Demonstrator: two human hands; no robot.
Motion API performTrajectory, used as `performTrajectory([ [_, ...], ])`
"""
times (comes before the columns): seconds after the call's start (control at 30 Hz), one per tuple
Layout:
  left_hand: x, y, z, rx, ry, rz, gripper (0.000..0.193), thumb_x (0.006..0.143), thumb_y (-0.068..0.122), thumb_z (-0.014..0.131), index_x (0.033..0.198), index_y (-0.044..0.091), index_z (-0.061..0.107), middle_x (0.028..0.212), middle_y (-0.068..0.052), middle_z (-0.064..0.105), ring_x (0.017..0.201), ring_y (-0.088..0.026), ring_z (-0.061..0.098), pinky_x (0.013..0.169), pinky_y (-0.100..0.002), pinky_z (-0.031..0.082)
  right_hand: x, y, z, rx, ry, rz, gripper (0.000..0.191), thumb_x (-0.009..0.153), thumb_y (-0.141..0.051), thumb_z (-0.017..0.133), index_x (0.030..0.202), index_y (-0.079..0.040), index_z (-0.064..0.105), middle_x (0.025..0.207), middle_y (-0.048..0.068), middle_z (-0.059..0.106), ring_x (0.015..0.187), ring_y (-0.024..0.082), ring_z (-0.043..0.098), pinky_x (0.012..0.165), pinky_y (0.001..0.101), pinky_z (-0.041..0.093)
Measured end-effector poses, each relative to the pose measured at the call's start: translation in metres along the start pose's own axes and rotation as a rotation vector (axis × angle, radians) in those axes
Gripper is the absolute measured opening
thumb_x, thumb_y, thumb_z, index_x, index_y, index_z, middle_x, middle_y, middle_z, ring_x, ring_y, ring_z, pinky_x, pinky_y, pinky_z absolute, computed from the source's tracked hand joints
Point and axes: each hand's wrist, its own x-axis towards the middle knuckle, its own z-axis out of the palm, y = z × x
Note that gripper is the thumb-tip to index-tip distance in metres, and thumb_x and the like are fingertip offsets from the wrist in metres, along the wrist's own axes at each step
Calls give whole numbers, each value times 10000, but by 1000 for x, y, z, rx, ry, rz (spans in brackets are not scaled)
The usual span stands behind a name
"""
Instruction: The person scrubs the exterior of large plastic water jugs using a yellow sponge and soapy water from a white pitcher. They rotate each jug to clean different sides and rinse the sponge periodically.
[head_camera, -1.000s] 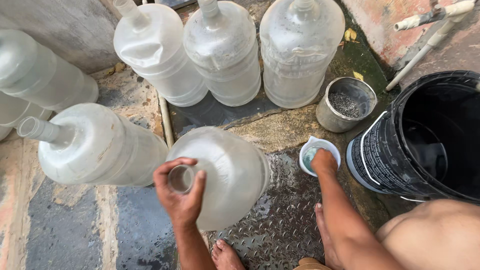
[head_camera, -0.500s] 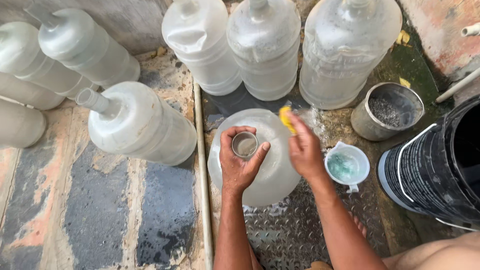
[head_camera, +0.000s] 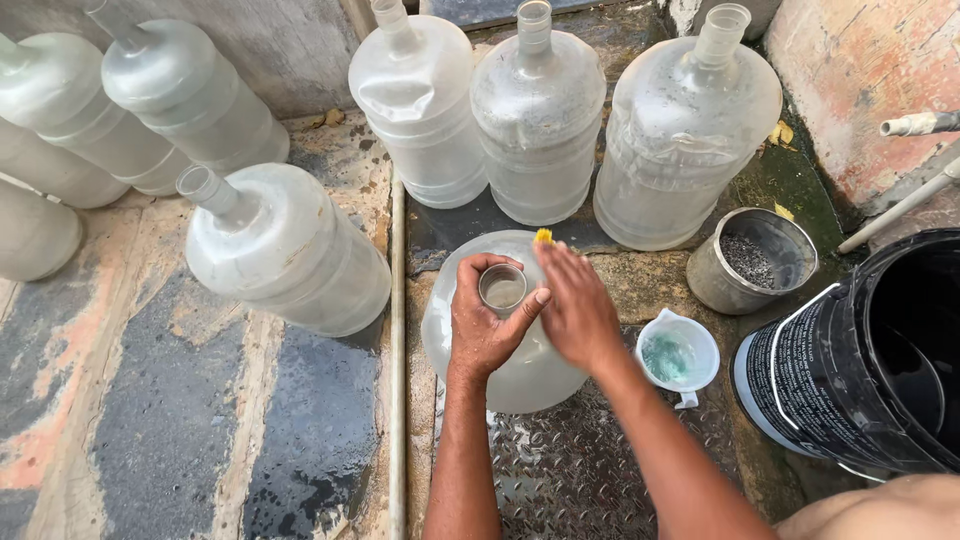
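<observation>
Left hand (head_camera: 487, 325) is wrapped around the neck of the upright clear water jug (head_camera: 505, 375), thumb and fingers closed around the open mouth, which shows between them. The jug stands on the diamond-plate metal floor (head_camera: 570, 470), directly under both hands.

Right hand (head_camera: 577, 305) lies on the jug's shoulder just right of the left hand, thumb touching the left fingertips. It pinches a small yellow piece (head_camera: 543, 236) at the fingertips, pressed on the jug's far side; what the piece is can't be made out.

Just right of the right wrist: small white plastic cup (head_camera: 678, 357) with greenish liquid, on the floor, not touched. Beyond it, a dented metal can (head_camera: 752, 262) holding dark grit. Further right, a large black bucket (head_camera: 860, 370), near the person's bare knee at the lower right.

Ahead of the hands, three more big clear jugs (head_camera: 540, 120) stand upright in a row against the wall, close together. Left of the left hand, across a thin metal pipe (head_camera: 397, 350) running along the floor, another jug (head_camera: 280, 250) lies tilted on its side, neck pointing up-left. More tilted jugs (head_camera: 150, 110) are stacked further left against the wall.

White pipes (head_camera: 915, 160) run along the wall at the far right, well apart from the hands.
</observation>
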Motion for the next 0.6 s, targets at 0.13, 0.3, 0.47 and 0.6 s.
performTrajectory([
  [0.13, -1, 5, -3, -35, 33, 18, 541, 807, 296, 879, 1162, 55, 549, 1132, -89, 702, 1065, -206, 712, 930, -340, 566, 6, -15, -7, -43, 17, 116, 560, 1039, -269, 424, 1539, -20, 386, 1616, 188, 379, 1521, 353, 318, 1252, 458, 236],
  [0.3, 7, 16, 10, 176, 134, -31, 513, 744, 270, 914, 1064, 54, 577, 1015, -88, 687, 973, -221, 696, 877, -362, 551, -101, -71, 4, -232, 51, -139, 631, 1027, -429, 403, 1526, -45, 365, 1601, 156, 347, 1512, 312, 249, 1222, 499, 109],
  [0.47, 9, 19, 2, -5, -183, 8, 473, 728, 166, 850, 1084, 42, 564, 1049, -102, 649, 1040, -241, 661, 928, -366, 542, -60, -23, -22, -138, 167, 81, 549, 1072, -348, 376, 1537, -63, 435, 1624, 171, 413, 1550, 335, 298, 1274, 506, 149],
  [0.6, -26, 5, -58, -241, -313, -68, 506, 694, 109, 821, 1146, 73, 596, 1177, -76, 675, 1173, -225, 651, 1041, -382, 524, -14, 19, -10, 504, 6, 217, 575, 1066, -453, 351, 1504, -114, 503, 1603, 120, 469, 1522, 267, 391, 1263, 447, 274],
])
